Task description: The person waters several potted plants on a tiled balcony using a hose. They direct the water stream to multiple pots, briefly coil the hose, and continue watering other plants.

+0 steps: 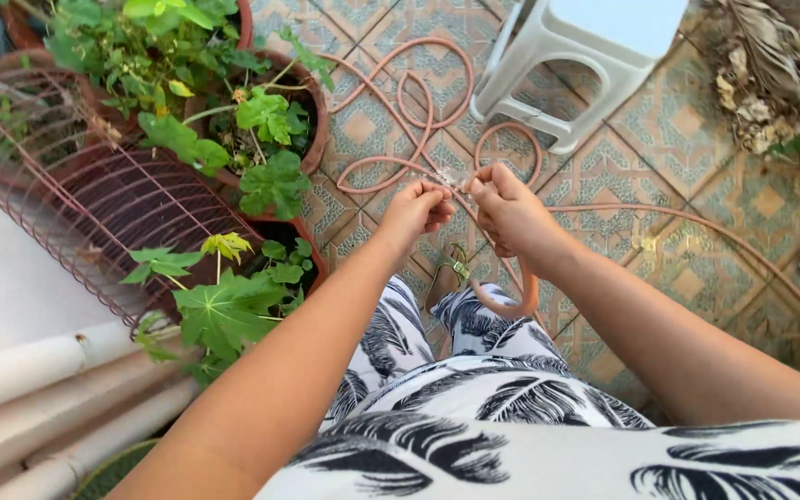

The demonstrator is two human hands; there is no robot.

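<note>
My left hand (416, 211) and my right hand (507, 209) are raised close together over the tiled floor. Between their pinched fingertips they hold a small, thin, pale stringy thing (456, 181); what it is cannot be told. A pinkish garden hose (418, 102) lies coiled on the tiles behind the hands, and a loop of it (520, 294) curves under my right wrist. My lap in black-and-white leaf-print cloth (474, 407) fills the bottom of the view.
Terracotta pots with green leafy plants (270, 139) stand at the left beside a rusty wire cage (94, 194). A white plastic stool (585, 56) stands beyond the hose. Dry plant debris (761, 74) lies at the top right. Pale pipes (39, 389) lie at the lower left.
</note>
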